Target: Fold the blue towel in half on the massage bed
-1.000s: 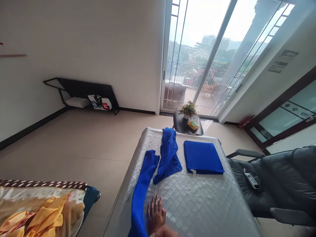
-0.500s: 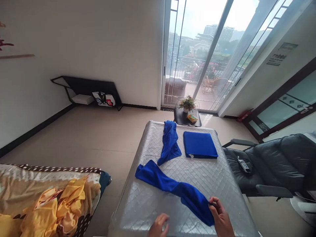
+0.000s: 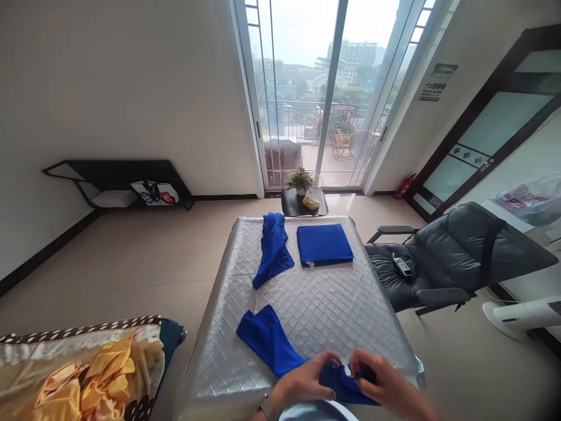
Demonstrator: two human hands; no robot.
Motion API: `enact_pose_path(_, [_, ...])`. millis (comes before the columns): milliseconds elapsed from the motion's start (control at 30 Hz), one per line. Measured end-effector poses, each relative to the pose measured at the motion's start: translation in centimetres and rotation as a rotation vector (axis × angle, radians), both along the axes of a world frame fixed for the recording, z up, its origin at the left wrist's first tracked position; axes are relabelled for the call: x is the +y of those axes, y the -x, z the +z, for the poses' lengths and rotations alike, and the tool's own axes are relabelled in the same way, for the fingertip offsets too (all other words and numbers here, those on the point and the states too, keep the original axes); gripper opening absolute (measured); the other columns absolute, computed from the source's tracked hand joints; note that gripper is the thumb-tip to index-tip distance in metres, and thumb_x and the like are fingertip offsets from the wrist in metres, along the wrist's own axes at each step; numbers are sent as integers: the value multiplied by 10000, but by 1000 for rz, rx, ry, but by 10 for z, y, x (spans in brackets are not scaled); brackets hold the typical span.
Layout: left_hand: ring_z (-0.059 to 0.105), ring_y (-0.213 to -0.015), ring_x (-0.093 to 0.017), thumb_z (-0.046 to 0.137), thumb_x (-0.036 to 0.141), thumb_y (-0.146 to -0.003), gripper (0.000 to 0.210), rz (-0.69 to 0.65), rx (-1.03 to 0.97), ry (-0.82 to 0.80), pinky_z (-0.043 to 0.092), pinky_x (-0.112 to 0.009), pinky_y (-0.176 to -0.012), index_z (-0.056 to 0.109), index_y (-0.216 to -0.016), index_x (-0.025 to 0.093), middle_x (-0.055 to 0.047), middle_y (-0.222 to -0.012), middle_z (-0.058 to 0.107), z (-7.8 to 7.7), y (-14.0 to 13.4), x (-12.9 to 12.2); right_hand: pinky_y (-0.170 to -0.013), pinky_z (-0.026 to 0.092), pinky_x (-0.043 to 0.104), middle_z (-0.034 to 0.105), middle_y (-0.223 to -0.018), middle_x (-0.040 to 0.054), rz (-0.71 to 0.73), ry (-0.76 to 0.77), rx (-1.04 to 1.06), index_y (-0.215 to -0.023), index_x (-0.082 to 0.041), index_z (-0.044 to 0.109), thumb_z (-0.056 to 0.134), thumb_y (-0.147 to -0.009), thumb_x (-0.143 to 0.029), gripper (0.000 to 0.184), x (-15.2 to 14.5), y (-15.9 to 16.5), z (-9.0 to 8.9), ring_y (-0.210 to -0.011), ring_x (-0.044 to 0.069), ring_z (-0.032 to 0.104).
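Note:
A long strip of blue cloth (image 3: 267,345) lies across the near part of the silver quilted table cover (image 3: 324,304), one end bunched up close to me. My right hand (image 3: 372,374) pinches the edge of that near end. Beside it, my left hand (image 3: 309,377) also has its fingers closed on the cloth, with part of the fabric hidden behind them. Farther off lies a second, crumpled blue cloth (image 3: 274,248). To its right is a neat folded stack of blue fabric (image 3: 325,242) with a small white tag.
A small black chair (image 3: 291,204) with a potted plant (image 3: 301,180) stands beyond the table. On the right is a grey recliner (image 3: 451,257) holding a remote (image 3: 402,266). Yellow cloth (image 3: 105,374) lies on a bed at the left. A pale rounded object (image 3: 315,412) shows at the bottom edge.
My left hand has come up and right onto the cloth beside my right hand. The cloth's near end has been drawn toward me and bunched. The view has turned right.

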State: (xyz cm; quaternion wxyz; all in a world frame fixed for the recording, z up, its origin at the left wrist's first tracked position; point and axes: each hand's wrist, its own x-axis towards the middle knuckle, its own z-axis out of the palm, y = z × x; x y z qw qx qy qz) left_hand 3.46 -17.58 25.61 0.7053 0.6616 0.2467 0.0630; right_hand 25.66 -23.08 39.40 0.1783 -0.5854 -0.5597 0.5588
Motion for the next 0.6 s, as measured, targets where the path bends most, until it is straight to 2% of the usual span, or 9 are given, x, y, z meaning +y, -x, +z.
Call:
enact_pose_path(100, [579,-978,-189,768,255,-671,692,88,89,-34,455,-315,-895,582,-1337,294,9,-1092,639,6,-24,-5,-592,335,227,473,-687,-58,-6,-46,-30,-855,-232,582,543,-791,-218,76,-7,-34,5,-647,116,414])
enact_pose_path(200, [583,-890,-164,648,266,-793,347,152,189,-133,455,-295,-850,695,-1136,244,12,-955,646,0,-38,-9,-634,383,244,501,-713,-42,-102,-169,-28,-842,-230,571,534,-817,-273,61,-10,-72,2,-672,131,460])
enact_pose_path(267, [598,-961,-178,611,264,-827,256,183,234,-207,457,-305,-899,715,-1057,230,-16,-1030,656,-15,-42,-15,-624,395,250,498,-702,-42,-150,-235,-11,-841,-230,567,533,-832,-299,77,-10,-93,-2,-655,132,463])
enact_pose_path(367, [591,-1107,-194,618,218,-805,246,185,248,-317,443,-308,-988,708,-1032,237,-42,-1204,643,-48,-50,-30,-590,397,241,504,-694,-44,-131,-280,37,-847,-230,569,536,-856,-308,85,-8,-110,-5,-629,125,464])
enact_pose_path(500, [617,-1111,-208,561,155,-816,282,172,401,-463,380,-383,-1112,672,-1063,233,-58,-1152,691,-91,-60,-46,-551,396,221,517,-681,-49,-79,-347,74,-874,-234,590,551,-904,-327,105,-6,-117,3,-591,111,462])
enact_pose_path(600, [647,-1081,-206,501,92,-809,354,194,494,-544,278,-427,-1195,650,-1107,213,-68,-1101,719,-107,-58,-45,-543,424,220,577,-726,-26,-162,-475,79,-850,-237,601,579,-925,-379,162,-12,-120,15,-585,109,488])
